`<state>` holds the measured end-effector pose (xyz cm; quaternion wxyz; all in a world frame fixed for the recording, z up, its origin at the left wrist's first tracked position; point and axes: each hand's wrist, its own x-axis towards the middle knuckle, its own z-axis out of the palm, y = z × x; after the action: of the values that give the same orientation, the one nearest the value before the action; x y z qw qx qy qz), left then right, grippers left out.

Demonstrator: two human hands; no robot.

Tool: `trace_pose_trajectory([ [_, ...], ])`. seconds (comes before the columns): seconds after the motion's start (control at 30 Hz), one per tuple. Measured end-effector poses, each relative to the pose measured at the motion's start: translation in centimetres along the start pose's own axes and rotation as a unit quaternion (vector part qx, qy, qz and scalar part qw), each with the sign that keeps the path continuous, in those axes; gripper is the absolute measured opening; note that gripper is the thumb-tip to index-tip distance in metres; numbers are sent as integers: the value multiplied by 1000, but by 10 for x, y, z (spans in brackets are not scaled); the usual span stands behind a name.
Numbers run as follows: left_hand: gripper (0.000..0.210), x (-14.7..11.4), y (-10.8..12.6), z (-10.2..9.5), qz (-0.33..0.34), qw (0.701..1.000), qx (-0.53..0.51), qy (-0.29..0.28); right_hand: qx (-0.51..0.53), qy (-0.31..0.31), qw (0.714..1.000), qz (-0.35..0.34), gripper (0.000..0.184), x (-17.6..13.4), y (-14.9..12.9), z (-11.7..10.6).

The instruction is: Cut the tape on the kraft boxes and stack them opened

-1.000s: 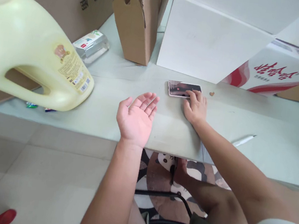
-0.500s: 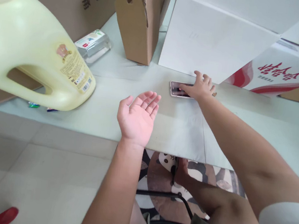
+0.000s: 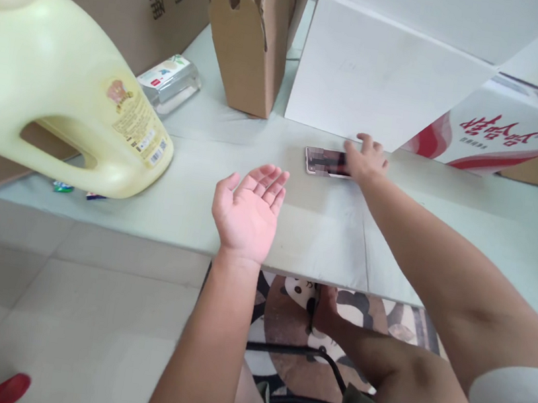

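Observation:
My left hand [image 3: 250,215] is held palm up above the near edge of the table, fingers spread and a little bent, with nothing in it. A smartphone [image 3: 325,161] with a light rim lies flat on the table, its dark screen up and partly blurred. Over the phone's right end reaches my right hand [image 3: 368,159], back upward, with its fingers apart and loosely bent. That hand covers the right end of the phone; whether a fingertip touches the screen I cannot tell.
A big yellow jug [image 3: 75,81] stands close at left, before a clear-sided package [image 3: 172,84]. Behind are an open cardboard box [image 3: 251,45], a white box [image 3: 382,70] and a red-printed box [image 3: 503,134]. The pale table [image 3: 197,211] ends above a panda-patterned mat [image 3: 282,323].
My right hand has shifted slightly right, and its thumb has drawn back from the middle of the phone's screen. My left hand has stayed almost still.

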<state>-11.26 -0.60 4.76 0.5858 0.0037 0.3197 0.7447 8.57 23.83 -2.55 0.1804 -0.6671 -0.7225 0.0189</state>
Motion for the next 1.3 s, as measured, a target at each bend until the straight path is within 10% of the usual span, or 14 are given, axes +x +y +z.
trace_pose_trajectory([
  [0.13, 39, 0, 1, 0, 1, 1000, -2, -1, 103, -15, 984, 148, 34, -9, 19, -18],
  [0.47, 38, 2, -3, 0, 1, 1000, 6, -4, 167, -37, 972, 161, 22, -14, 34, -20],
  [0.83, 38, 3, -4, -1, 4, 1000, 18, -11, 117, -143, 977, 104, 91, 10, -14, -9],
  [1.3, 37, -1, -1, -2, 7, 1000, 13, -13, 192, -56, 967, 156, 27, -1, 24, -31],
])
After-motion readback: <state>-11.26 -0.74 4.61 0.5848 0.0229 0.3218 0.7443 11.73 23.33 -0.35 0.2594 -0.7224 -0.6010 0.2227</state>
